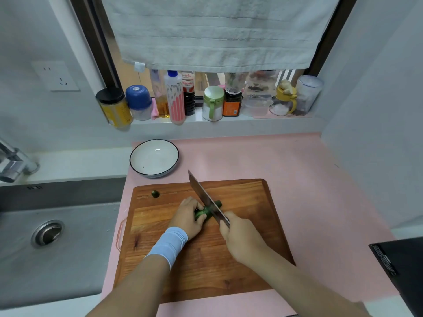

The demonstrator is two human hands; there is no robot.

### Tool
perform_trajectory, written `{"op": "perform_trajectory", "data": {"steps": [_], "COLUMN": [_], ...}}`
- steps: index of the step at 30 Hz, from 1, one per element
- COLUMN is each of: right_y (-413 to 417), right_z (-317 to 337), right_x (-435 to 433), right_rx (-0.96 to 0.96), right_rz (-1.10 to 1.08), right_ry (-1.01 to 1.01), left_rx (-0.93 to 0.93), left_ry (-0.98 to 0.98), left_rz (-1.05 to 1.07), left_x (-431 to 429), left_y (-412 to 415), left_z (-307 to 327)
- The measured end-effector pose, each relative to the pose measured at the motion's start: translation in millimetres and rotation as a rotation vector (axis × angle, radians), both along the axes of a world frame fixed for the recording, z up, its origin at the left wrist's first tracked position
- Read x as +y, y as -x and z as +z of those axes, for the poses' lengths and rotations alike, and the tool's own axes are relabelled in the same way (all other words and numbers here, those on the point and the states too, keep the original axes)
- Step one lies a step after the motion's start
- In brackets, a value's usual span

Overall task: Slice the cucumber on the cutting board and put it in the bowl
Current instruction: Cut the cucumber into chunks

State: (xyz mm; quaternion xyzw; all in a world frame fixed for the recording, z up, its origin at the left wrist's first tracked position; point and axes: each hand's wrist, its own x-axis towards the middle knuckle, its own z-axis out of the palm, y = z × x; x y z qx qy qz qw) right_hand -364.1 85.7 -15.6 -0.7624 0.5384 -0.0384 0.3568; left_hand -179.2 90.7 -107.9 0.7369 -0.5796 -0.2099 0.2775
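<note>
**Kitchen counter: knife across the cucumber**

Behind the counter a grey towel [217, 30] hung over a window, and a row of bottles and jars [176, 97] stood on the sill below it. On the wall at far left was a white socket [56, 76]. Under it a chrome tap [13, 165] reached over a steel sink [68, 266], whose drain [47, 235] sat toward the left side.

Right of the sink a pink mat [297, 179] covered the counter. A white bowl [153, 157] with a dark rim stood on the mat's far left corner, just beyond the wooden board [206, 259] and apart from it. A small dark green cucumber end [155, 193] lay alone near the board's far left edge.

The left hand [188, 216], with a pale blue wristband [168, 244] on its wrist, lay over the cucumber [200, 213] near the middle of the board. Its fingers curled down round the green skin and held it against the wood. The cucumber ran slantwise, and its far end stuck out to the right of the blade.

The knife [206, 197] crossed the cucumber just beside the left fingertips, tip pointing away and to the left. How deep the edge sat could not be told. The right hand [240, 239] was wrapped tight round the handle, which it hid. At far right the corner of a black box [398, 271] jutted in over the mat.
</note>
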Motion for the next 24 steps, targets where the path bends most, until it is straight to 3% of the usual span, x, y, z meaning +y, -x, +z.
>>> {"op": "perform_trajectory", "data": {"steps": [15, 24], "right_y": [-10, -18], "right_z": [16, 38], "right_x": [-14, -34], "right_rx": [0.081, 0.27], "right_rz": [0.059, 0.124], "right_ry": [-0.117, -0.203], "left_rx": [0.012, 0.058], "left_ry": [0.008, 0.006], "left_rz": [0.001, 0.009], "left_x": [-4, -6], "left_y": [-3, -3], "left_z": [-3, -5]}}
